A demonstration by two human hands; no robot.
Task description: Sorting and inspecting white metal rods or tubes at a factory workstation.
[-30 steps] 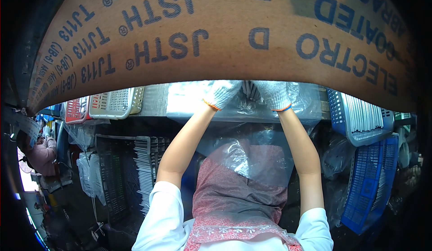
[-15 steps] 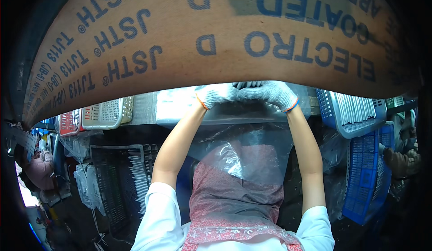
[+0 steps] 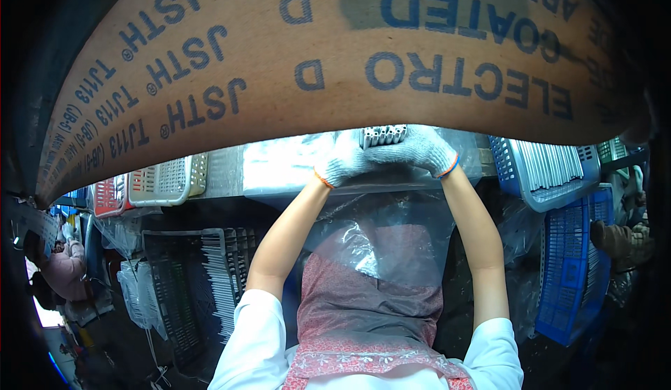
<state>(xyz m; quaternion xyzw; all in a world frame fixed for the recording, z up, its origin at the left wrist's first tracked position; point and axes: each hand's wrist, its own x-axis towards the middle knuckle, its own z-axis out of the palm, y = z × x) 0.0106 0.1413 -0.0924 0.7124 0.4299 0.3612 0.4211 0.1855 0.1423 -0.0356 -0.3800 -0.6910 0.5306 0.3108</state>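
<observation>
Gripping a bundle of thin grey metal rods (image 3: 382, 135) at the worktable's far edge, the gloved left hand (image 3: 342, 163) and gloved right hand (image 3: 419, 151) are closing their fingers around it, above a clear plastic sheet (image 3: 381, 240).

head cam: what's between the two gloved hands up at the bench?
A bundle of thin grey metal rods, ends toward the camera, clasped between the left hand and right hand. Head view shows it.

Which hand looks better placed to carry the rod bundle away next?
Probably the right hand: it wraps over the bundle of grey rods just behind their ends. The left hand only seems to press against it from the side.
</observation>
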